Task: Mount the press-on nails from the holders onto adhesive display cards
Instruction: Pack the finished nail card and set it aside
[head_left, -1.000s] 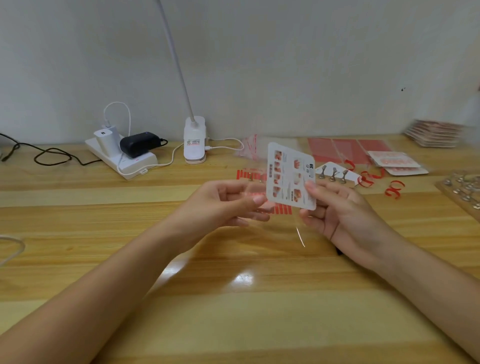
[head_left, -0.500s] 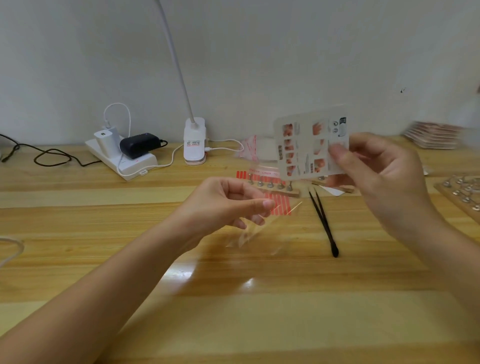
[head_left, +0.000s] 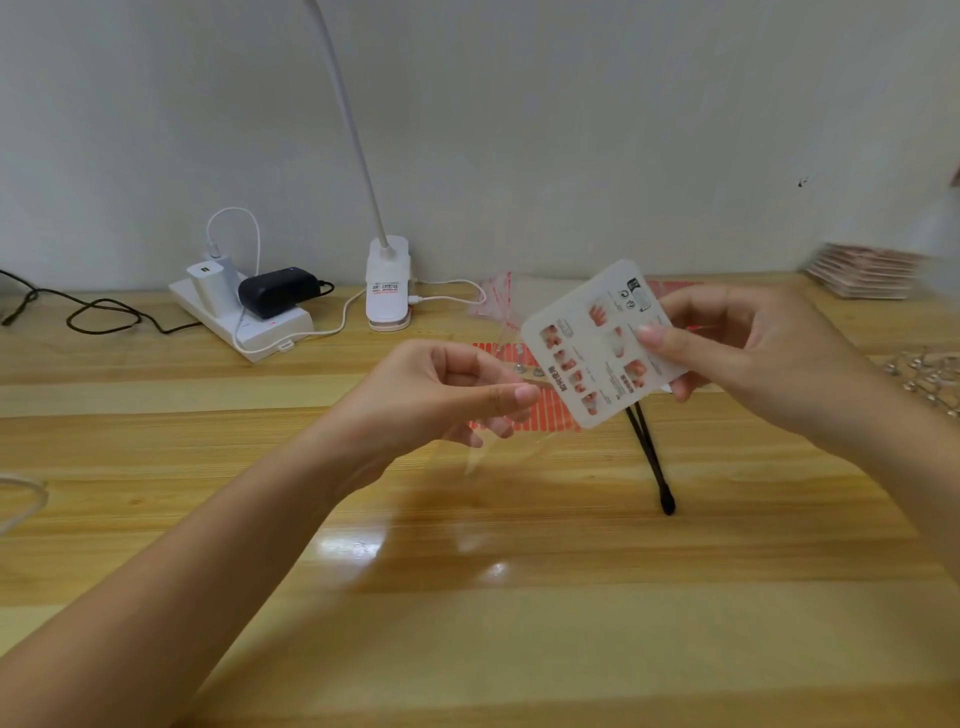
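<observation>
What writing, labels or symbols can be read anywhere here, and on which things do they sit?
Nothing can be read as words.
Card in the right hand: printed columns, round symbols and a boxed mark at the top corner, all too small and blurred.
Lamp base: a sticker with red print, unreadable.
Bag in the left hand: red stripes, no legible text.

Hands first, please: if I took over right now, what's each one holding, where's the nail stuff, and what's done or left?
Left hand pinches a clear plastic bag above the table.
Right hand pinches the printed card, held up and tilted.
Black tweezers lie on the table under the card; a nail holder shows between the hands; stacked cards sit far right.
Done: cannot tell.
Left: probably slide the card into the bag.
</observation>
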